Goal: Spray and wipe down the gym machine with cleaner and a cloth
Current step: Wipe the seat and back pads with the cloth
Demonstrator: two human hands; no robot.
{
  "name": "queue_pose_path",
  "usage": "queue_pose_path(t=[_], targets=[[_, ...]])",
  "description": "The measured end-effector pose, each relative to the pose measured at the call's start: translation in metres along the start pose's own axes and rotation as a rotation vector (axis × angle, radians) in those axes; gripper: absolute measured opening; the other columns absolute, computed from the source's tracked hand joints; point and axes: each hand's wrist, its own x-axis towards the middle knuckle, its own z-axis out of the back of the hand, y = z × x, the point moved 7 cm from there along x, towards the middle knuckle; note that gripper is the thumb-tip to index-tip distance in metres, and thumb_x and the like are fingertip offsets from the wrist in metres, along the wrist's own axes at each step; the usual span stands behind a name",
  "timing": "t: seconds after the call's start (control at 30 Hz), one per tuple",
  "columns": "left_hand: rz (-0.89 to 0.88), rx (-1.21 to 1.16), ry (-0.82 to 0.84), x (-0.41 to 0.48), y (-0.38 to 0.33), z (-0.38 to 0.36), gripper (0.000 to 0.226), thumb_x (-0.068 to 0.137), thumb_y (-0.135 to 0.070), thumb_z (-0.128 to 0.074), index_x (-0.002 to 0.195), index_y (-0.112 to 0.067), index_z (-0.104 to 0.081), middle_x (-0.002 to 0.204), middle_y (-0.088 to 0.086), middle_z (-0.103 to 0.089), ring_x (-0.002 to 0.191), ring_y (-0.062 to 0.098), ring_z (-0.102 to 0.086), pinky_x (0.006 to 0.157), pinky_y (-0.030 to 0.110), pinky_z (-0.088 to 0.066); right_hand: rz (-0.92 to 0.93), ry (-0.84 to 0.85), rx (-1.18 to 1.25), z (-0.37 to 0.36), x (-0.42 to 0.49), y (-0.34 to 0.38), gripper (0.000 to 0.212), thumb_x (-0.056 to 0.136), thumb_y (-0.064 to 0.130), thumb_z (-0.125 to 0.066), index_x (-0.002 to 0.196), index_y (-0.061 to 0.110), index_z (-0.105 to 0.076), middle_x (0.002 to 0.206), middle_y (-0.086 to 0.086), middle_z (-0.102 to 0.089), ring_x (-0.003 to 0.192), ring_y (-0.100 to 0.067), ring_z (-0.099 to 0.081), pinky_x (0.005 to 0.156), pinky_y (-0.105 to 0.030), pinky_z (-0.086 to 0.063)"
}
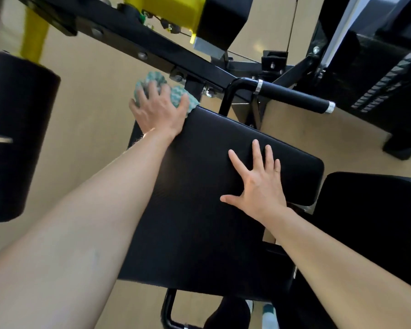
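A black padded seat (207, 222) of the gym machine fills the middle of the head view. At its far left corner my left hand (158, 109) grips a bunched teal and white cloth (179, 97) and presses it against the pad's edge. My right hand (259, 184) lies flat on the pad's right part with its fingers spread and holds nothing. No spray bottle is in view.
A black frame beam (133, 47) with bolts runs above the pad, with a yellow part (173, 11) above it. A black handle bar (292, 96) sticks out at right. A black roller pad (14, 134) stands at left, another black pad (375, 222) at right.
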Motion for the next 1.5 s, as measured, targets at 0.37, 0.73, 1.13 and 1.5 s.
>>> queue_pose_path(t=[0.37, 0.73, 1.13, 1.5], targets=[[0.406, -0.375, 0.035, -0.061, 0.083, -0.028, 0.091, 0.084, -0.091, -0.025, 0.145, -0.026, -0.044, 0.126, 0.015, -0.062, 0.113, 0.039, -0.062, 0.099, 0.051, -0.048, -0.048, 0.004, -0.042, -0.004, -0.002, 0.001, 0.119, 0.081, 0.075, -0.067, 0.161, 0.044, 0.015, 0.169, -0.015, 0.026, 0.156, -0.045, 0.019, 0.125, -0.067, -0.008], [0.639, -0.352, 0.211, -0.188, 0.174, -0.042, 0.078, 0.083, -0.091, -0.03, 0.113, -0.024, -0.057, 0.113, 0.001, -0.069, 0.106, 0.029, -0.063, 0.086, 0.039, -0.039, -0.1, -0.06, 0.081, -0.029, -0.029, 0.013, 0.096, 0.094, 0.06, -0.064, 0.165, 0.04, -0.002, 0.17, -0.019, 0.017, 0.156, -0.047, 0.016, 0.125, -0.066, -0.005], [0.807, -0.382, 0.271, -0.332, 0.202, -0.057, 0.097, 0.092, -0.08, -0.037, 0.161, -0.014, -0.016, 0.164, 0.02, -0.02, 0.147, 0.042, -0.026, 0.121, 0.052, -0.025, 0.03, -0.12, 0.046, -0.106, -0.107, 0.059, 0.097, 0.088, 0.062, -0.069, 0.164, 0.037, -0.014, 0.171, -0.024, 0.0, 0.154, -0.055, 0.001, 0.123, -0.068, -0.012], [1.387, -1.154, 0.311, -0.408, 0.149, -0.073, 0.069, 0.1, -0.068, -0.041, 0.148, -0.017, -0.044, 0.126, -0.005, -0.058, 0.117, 0.021, -0.057, 0.097, 0.035, -0.041, 0.013, -0.138, 0.05, -0.112, -0.107, 0.057, 0.093, 0.091, 0.064, -0.063, 0.164, 0.04, -0.011, 0.172, -0.02, 0.003, 0.156, -0.051, 0.005, 0.125, -0.064, -0.007]])
